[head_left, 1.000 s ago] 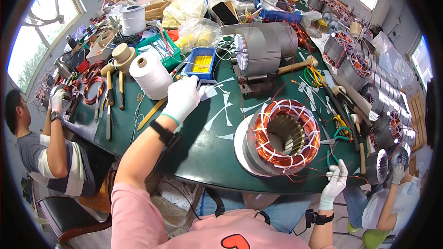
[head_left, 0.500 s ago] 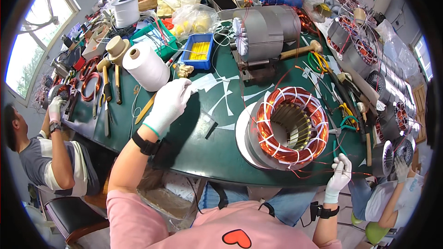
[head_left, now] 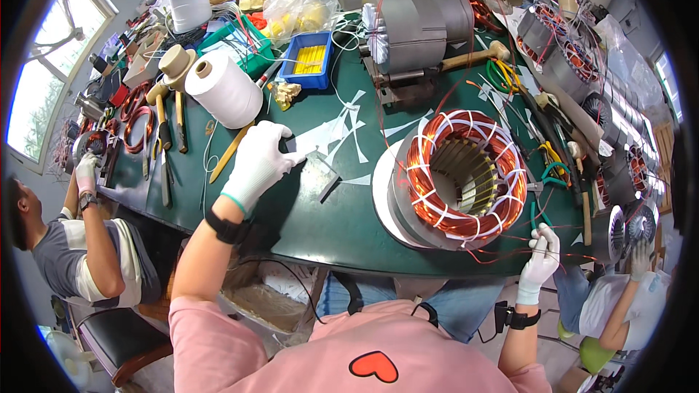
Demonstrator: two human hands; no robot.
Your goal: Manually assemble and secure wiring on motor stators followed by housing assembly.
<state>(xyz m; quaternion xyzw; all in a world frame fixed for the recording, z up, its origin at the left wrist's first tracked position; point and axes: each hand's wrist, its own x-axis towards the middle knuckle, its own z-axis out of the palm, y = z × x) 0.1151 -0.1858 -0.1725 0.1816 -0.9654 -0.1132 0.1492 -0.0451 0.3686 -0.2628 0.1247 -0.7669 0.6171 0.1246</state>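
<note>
A stator [head_left: 408,204] with copper windings [head_left: 502,218] bound in white lacing stands tilted on the green table, its bore facing up toward me. To its left, my left hand [head_left: 256,164], in a white glove, hovers over the table, thumb and index finger apart and nothing in it. It is close to a big cone of white thread [head_left: 226,94] and white paper scraps [head_left: 313,138]. Thin red copper wires [head_left: 495,253] trail from the stator's lower right to my gloved right hand [head_left: 540,258], whose curled fingers close on them. Beside those fingertips lie green-handled pliers [head_left: 537,188].
Behind the stator lies a grey cylindrical core [head_left: 422,36] on a metal stand, with a mallet [head_left: 473,57] beside it. A blue tray [head_left: 307,76] holds yellow strips. Hammers [head_left: 162,120] and tools line both sides. Co-workers sit left and right.
My left hand has opened from closed fingers, spreading thumb and index, and moved slightly down and left. The right hand stays beside the stator, still on the wires. The whole view has shifted slightly.
</note>
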